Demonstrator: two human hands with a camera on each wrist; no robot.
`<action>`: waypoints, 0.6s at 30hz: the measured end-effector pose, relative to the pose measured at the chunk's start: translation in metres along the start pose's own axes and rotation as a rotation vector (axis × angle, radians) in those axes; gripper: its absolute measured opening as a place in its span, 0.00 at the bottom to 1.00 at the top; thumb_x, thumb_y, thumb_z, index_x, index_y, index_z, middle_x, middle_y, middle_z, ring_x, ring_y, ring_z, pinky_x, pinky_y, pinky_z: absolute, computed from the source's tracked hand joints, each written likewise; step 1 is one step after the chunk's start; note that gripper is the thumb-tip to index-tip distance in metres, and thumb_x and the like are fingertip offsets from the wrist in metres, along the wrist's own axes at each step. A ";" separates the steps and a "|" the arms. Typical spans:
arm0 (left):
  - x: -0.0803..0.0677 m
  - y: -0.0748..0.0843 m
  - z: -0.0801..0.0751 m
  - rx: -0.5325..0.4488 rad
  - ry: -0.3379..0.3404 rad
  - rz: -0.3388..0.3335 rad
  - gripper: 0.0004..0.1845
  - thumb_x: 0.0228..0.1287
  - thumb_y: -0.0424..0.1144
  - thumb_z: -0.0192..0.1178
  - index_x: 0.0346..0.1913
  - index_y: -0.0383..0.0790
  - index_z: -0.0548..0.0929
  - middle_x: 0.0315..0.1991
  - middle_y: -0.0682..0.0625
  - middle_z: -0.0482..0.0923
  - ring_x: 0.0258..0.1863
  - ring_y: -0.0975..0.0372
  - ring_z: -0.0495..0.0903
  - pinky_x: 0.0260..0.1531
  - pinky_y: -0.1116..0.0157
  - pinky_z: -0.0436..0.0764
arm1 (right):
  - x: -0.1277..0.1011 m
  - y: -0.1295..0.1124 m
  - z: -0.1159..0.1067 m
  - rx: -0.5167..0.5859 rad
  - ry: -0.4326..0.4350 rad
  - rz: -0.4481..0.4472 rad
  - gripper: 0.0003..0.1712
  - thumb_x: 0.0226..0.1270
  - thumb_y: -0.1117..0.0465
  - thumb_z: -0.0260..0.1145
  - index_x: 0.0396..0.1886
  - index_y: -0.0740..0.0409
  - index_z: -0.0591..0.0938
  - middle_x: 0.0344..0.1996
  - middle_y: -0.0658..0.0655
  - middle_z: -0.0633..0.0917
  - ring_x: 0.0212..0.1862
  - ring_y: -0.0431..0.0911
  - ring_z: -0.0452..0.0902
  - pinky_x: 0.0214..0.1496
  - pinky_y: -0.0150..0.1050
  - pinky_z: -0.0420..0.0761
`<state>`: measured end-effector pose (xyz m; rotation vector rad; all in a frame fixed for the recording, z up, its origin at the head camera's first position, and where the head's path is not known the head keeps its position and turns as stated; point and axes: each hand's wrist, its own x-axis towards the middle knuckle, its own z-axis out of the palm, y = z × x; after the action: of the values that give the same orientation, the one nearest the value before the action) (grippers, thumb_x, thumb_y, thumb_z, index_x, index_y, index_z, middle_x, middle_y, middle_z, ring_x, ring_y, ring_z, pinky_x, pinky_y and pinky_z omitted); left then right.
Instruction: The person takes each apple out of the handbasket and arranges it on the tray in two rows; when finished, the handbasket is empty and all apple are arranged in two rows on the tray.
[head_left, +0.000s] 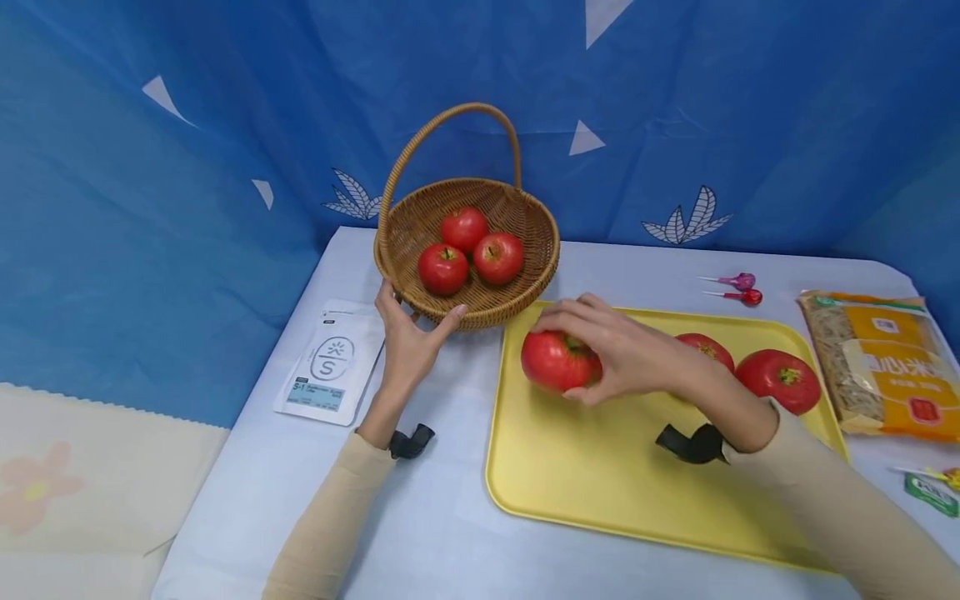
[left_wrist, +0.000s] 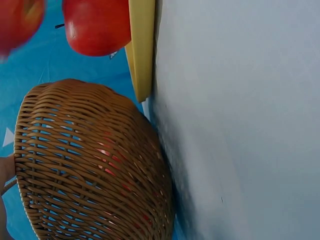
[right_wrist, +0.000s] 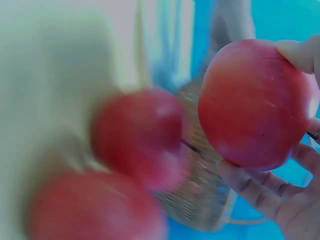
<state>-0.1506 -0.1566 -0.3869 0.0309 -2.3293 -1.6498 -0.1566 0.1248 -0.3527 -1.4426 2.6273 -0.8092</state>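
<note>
Both grips are busy: my right hand [head_left: 622, 354] curls its fingers and thumb round a red apple [head_left: 557, 360], holding it over the near-left corner of the yellow tray [head_left: 600, 483], close to the basket's side. The right wrist view shows the same apple [right_wrist: 252, 102] cupped against my palm, fingertips wrapped under it, with the tray's other fruit blurred behind.

My left hand [head_left: 408, 337] rests against the outer wall of the wicker basket [head_left: 525, 287], thumb and fingers spread along the weave, steadying rather than clutching it. The left wrist view shows the basket's woven side [left_wrist: 90, 165] up close, standing on the table [left_wrist: 240, 125] beside the tray's edge.

By my judgement the work is about half done. Three apples [head_left: 468, 246] already lie together inside the basket. One is in my right grip, between tray and basket. Two more apples [head_left: 776, 379] sit on the far right part of the tray, one partly hidden behind my wrist. So what remains, as I read it, is the held apple and those two.
</note>
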 end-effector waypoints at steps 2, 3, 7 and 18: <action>0.000 0.001 0.000 0.002 0.001 0.001 0.55 0.57 0.38 0.71 0.76 0.35 0.42 0.72 0.33 0.44 0.71 0.43 0.57 0.66 0.46 0.69 | -0.011 -0.004 0.014 -0.022 -0.045 0.006 0.45 0.38 0.50 0.82 0.61 0.46 0.74 0.61 0.50 0.74 0.61 0.50 0.67 0.50 0.48 0.83; 0.000 0.001 0.001 0.002 0.001 0.000 0.55 0.57 0.38 0.71 0.75 0.34 0.42 0.72 0.32 0.44 0.71 0.43 0.57 0.66 0.45 0.69 | -0.015 -0.006 0.021 -0.029 -0.072 0.013 0.45 0.39 0.49 0.82 0.62 0.44 0.74 0.62 0.50 0.74 0.61 0.50 0.67 0.51 0.49 0.83; 0.000 0.002 0.000 0.005 -0.001 -0.015 0.55 0.57 0.39 0.71 0.76 0.34 0.42 0.72 0.34 0.43 0.71 0.43 0.57 0.66 0.45 0.68 | -0.025 -0.009 0.045 -0.048 -0.164 0.034 0.46 0.40 0.49 0.81 0.63 0.43 0.74 0.63 0.50 0.73 0.63 0.52 0.66 0.53 0.51 0.82; 0.001 0.000 0.001 -0.019 0.003 0.010 0.55 0.56 0.36 0.71 0.75 0.33 0.42 0.71 0.35 0.45 0.70 0.43 0.58 0.66 0.46 0.69 | -0.033 -0.008 0.068 -0.116 -0.191 0.040 0.48 0.47 0.45 0.79 0.70 0.44 0.70 0.65 0.52 0.73 0.58 0.49 0.66 0.47 0.40 0.82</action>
<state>-0.1517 -0.1559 -0.3873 0.0170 -2.3076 -1.6658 -0.1127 0.1184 -0.4150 -1.4098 2.5858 -0.4957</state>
